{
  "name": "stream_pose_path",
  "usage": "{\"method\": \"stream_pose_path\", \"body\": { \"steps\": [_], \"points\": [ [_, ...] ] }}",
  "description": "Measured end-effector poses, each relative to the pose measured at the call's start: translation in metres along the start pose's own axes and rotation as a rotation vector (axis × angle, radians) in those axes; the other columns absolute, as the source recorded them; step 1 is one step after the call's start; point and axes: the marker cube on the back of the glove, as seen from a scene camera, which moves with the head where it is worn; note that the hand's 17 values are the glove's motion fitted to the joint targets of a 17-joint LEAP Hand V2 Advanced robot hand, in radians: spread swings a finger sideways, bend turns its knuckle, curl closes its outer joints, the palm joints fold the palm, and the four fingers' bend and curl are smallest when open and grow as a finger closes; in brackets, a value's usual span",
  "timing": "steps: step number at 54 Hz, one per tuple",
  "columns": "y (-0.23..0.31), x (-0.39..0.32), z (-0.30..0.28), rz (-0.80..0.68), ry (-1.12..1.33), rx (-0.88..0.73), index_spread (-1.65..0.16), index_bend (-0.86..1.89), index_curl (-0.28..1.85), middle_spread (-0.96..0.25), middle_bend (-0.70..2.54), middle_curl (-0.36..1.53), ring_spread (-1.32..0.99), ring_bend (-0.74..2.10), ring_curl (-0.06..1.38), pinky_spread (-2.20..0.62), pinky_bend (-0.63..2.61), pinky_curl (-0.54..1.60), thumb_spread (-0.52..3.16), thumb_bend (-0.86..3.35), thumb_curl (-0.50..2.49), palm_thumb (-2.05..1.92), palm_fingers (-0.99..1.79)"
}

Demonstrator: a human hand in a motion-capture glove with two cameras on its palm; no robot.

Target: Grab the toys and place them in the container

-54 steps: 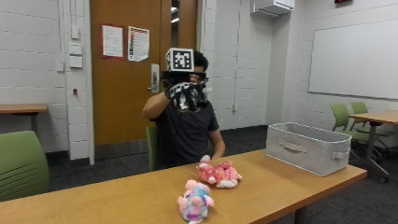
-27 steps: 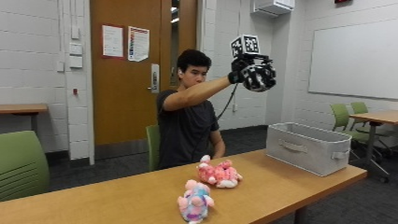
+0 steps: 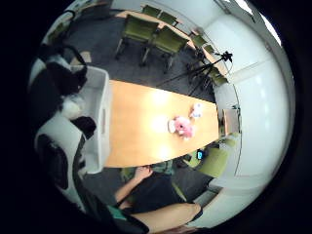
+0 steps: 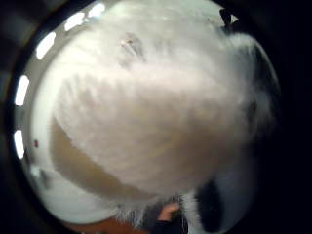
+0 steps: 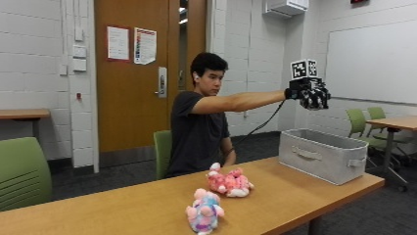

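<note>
Person seated behind a wooden surface (image 5: 130,205) stretches the gloved right hand (image 5: 312,93) high above a grey bin (image 5: 322,154), gripping a black-and-white plush (image 5: 319,98). Two pink toys (image 5: 228,182) lie on the surface. Little-finger view: bin below. Thumb view: white fur fills it. Likely next: release into the bin.

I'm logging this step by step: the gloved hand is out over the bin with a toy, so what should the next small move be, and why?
Probably lower and open the right hand: it grips a black-and-white plush toy high above the gray container, and two more toys, pink and pastel, wait on the table.
</note>
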Motion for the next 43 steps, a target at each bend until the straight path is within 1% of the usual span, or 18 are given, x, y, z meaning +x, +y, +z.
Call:
{"method": "stream_pose_path", "body": {
  "steps": [4,8,12,14,17,19,20,21,22,23,25,27,29,33,40,43],
  "points": [
    [0.005,-0.031,0.009,-0.094,-0.076,-0.074,-0.37,0.11,-0.01,-0.33,0.36,0.56,-0.38,1.0,0.48,-0.45,1.11,0.39,1.1,-0.01,0.68,0.49,0.94],
    [0.0,-0.038,0.022,-0.092,0.042,-0.016,-0.37,0.11,-0.01,-0.33,0.35,0.57,-0.38,1.0,0.48,-0.45,1.11,0.39,1.12,-0.01,0.68,0.48,0.94],
    [0.008,-0.061,0.022,-0.083,-0.079,-0.1,-0.36,0.11,-0.01,-0.33,0.35,0.57,-0.38,1.0,0.48,-0.44,1.11,0.39,1.13,-0.01,0.67,0.47,0.94],
    [0.005,-0.062,0.028,-0.079,-0.004,-0.092,-0.36,0.1,-0.01,-0.32,0.35,0.58,-0.38,1.01,0.48,-0.45,1.11,0.39,1.15,-0.01,0.67,0.46,0.93],
    [0.008,-0.072,0.035,-0.154,0.091,-0.119,-0.36,0.09,-0.01,-0.31,0.36,0.59,-0.37,1.0,0.47,-0.45,1.11,0.39,1.18,-0.04,0.64,0.38,0.92],
    [0.021,-0.103,0.037,-0.191,0.048,-0.205,-0.36,0.07,-0.01,-0.29,0.3,0.57,-0.35,1.0,0.48,-0.44,1.13,0.4,1.18,-0.11,0.59,0.21,0.81],
    [0.03,-0.122,0.036,-0.194,-0.001,-0.252,-0.35,-0.02,-0.03,-0.26,0.23,0.55,-0.33,0.99,0.47,-0.42,1.19,0.42,1.16,-0.15,0.54,0.1,0.63],
    [0.035,-0.135,0.036,-0.177,-0.043,-0.283,-0.35,-0.04,-0.02,-0.24,0.22,0.56,-0.32,1.02,0.5,-0.41,1.22,0.44,1.15,-0.14,0.53,0.06,0.58],
    [0.036,-0.137,0.036,-0.138,-0.061,-0.29,-0.34,-0.07,-0.03,-0.21,0.16,0.55,-0.29,1.01,0.49,-0.39,1.29,0.45,1.1,-0.18,0.5,-0.06,0.42],
    [0.034,-0.133,0.037,-0.083,-0.053,-0.277,-0.33,-0.07,-0.03,-0.19,0.15,0.54,-0.27,1.01,0.5,-0.37,1.33,0.47,1.06,-0.18,0.48,-0.12,0.31],
    [0.029,-0.123,0.038,0.021,-0.003,-0.229,-0.32,-0.06,-0.03,-0.16,0.16,0.53,-0.24,1.03,0.5,-0.35,1.37,0.47,1.03,-0.16,0.45,-0.16,0.26],
    [0.028,-0.117,0.037,0.071,0.03,-0.199,-0.31,-0.03,-0.02,-0.13,0.17,0.52,-0.22,1.03,0.48,-0.32,1.41,0.46,0.99,-0.16,0.42,-0.18,0.21],
    [0.028,-0.11,0.034,0.084,0.033,-0.187,-0.31,-0.01,-0.02,-0.11,0.19,0.52,-0.2,1.05,0.47,-0.3,1.43,0.46,0.97,-0.15,0.4,-0.18,0.18],
    [0.032,-0.092,0.024,0.059,0.022,-0.173,-0.3,0.03,0.0,-0.08,0.22,0.52,-0.16,1.05,0.45,-0.26,1.46,0.45,0.93,-0.14,0.35,-0.18,0.12],
    [0.044,-0.031,-0.002,0.061,0.042,-0.158,-0.3,0.11,0.03,-0.05,0.27,0.52,-0.11,1.02,0.43,-0.19,1.47,0.44,0.9,-0.13,0.29,-0.18,0.04],
    [0.052,-0.003,-0.012,0.068,0.051,-0.138,-0.3,0.16,0.06,-0.04,0.27,0.52,-0.09,0.95,0.4,-0.15,1.44,0.42,0.9,-0.13,0.27,-0.17,-0.01]
  ]
}}
